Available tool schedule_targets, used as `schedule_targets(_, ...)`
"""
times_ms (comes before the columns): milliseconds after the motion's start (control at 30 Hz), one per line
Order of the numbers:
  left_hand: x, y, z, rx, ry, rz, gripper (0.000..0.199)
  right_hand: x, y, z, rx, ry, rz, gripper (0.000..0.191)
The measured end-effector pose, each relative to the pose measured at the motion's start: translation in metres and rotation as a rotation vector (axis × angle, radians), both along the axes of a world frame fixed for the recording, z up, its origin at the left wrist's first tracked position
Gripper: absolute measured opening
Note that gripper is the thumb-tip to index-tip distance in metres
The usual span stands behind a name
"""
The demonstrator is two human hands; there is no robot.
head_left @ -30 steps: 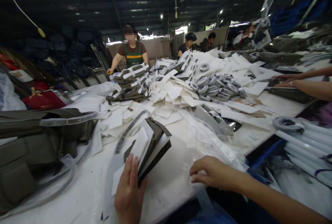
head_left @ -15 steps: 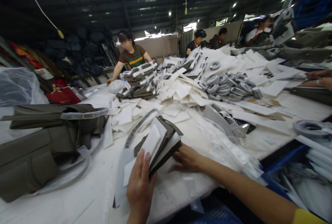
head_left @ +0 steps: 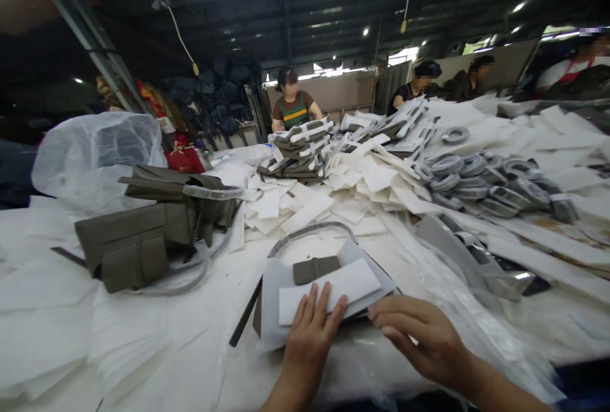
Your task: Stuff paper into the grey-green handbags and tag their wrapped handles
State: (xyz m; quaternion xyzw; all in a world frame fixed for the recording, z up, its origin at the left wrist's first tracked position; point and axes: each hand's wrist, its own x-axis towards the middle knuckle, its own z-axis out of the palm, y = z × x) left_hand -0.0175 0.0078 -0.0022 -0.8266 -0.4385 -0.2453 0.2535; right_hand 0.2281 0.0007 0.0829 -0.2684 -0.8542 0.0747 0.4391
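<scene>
A dark olive handbag (head_left: 315,269) lies on the white table before me, with a grey-wrapped handle (head_left: 312,229) arching at its far side. Grey-white sheeting (head_left: 281,278) covers much of the bag, and a white foam sheet (head_left: 355,281) rests on top. My left hand (head_left: 312,336) presses down on the foam sheet, fingers spread. Beside the bag's right edge is my right hand (head_left: 424,336), its fingers slightly bent and the thumb apart. Its fingertips are at the bag's corner; I see nothing held in them. A dark strap (head_left: 245,313) sticks out at the bag's left.
More olive bags (head_left: 138,240) lie to the left. Loose white foam pieces (head_left: 372,177) and grey wrapped coils (head_left: 486,177) are heaped behind. Clear plastic film (head_left: 443,285) stretches along the right. A person (head_left: 293,103) stands across the table beyond stacked bags (head_left: 300,151).
The bag has gone from propped up and tilted to lying flat, foam sheet uppermost. My right hand has come from behind it to its right edge. The view has swung left.
</scene>
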Motion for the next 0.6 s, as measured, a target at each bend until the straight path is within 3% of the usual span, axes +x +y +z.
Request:
schedule_targets(67,0.004,-0.001,-0.002,0.011,0.024,0.009,0.056,-0.004,0.025,0.009,-0.058,-0.004,-0.095,0.016)
schedule_targets(133,0.006,-0.003,-0.004,0.023,0.04,0.022,0.055,-0.013,0.064,0.009,-0.229,-0.102,-0.236,0.02)
schedule_targets(200,0.007,-0.007,-0.006,0.034,0.038,0.029,0.055,-0.025,0.108,0.002,-0.402,-0.256,-0.343,0.026)
schedule_targets(367,0.012,-0.021,-0.01,0.09,-0.035,0.021,0.048,-0.058,0.197,-0.027,-0.547,-0.5,-0.416,0.031)
schedule_targets(467,0.015,-0.027,-0.009,0.13,-0.083,0.016,0.045,-0.071,0.221,-0.039,-0.591,-0.616,-0.467,0.034)
schedule_targets(600,0.016,-0.028,-0.007,0.149,-0.127,0.017,0.045,-0.076,0.233,-0.045,-0.621,-0.695,-0.481,0.034)
